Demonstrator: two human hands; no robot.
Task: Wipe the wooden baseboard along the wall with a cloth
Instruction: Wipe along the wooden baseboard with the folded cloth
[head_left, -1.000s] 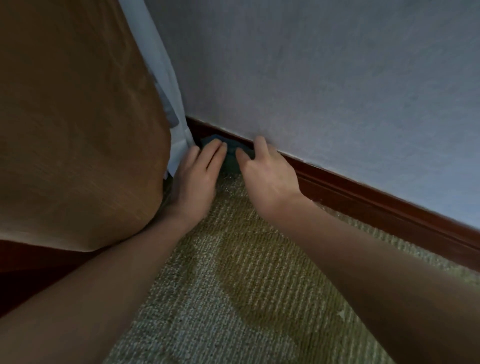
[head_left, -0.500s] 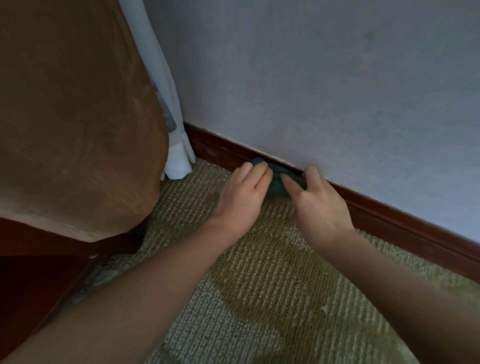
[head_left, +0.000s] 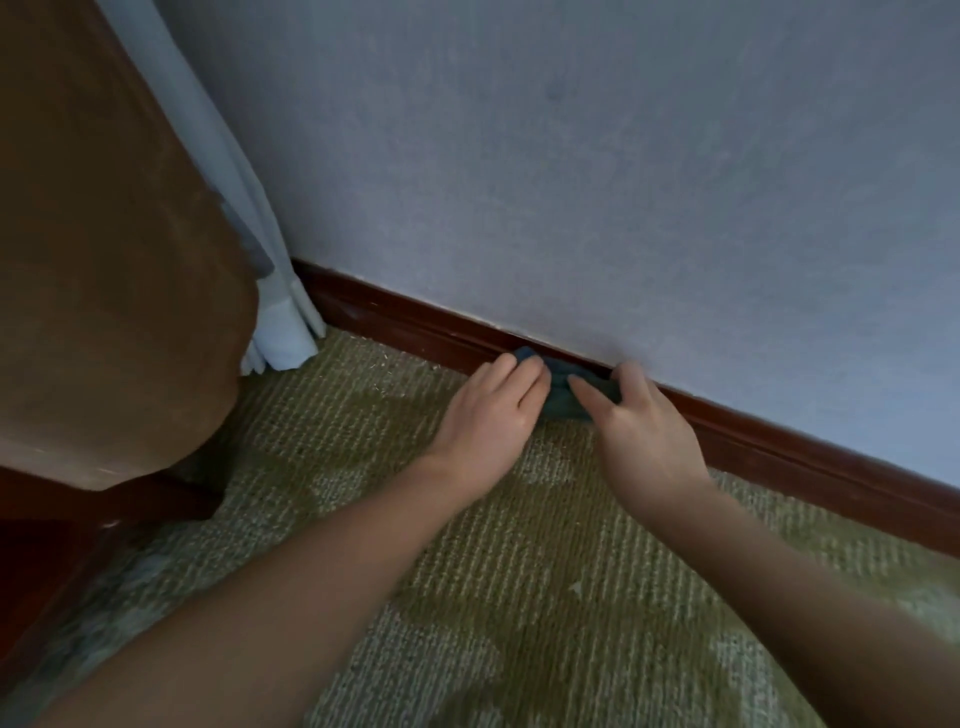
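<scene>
Low against the wooden baseboard, which runs from ten o'clock to four, a small dark teal cloth sits bunched. It looks soft, light and limp, likely to ruck unless pressed across its bulk. At its eight o'clock the left hand lays straight fingers on it, grip wide. At its four o'clock the right hand presses likewise, thumb on the top edge. Carpet lies beneath, and a curtain hangs at ten o'clock.

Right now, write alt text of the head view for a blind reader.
A person's left hand and right hand press a dark teal cloth against the wooden baseboard at the foot of a pale wall. Greenish carpet lies underneath; a white curtain and brown upholstered furniture stand at left.
</scene>
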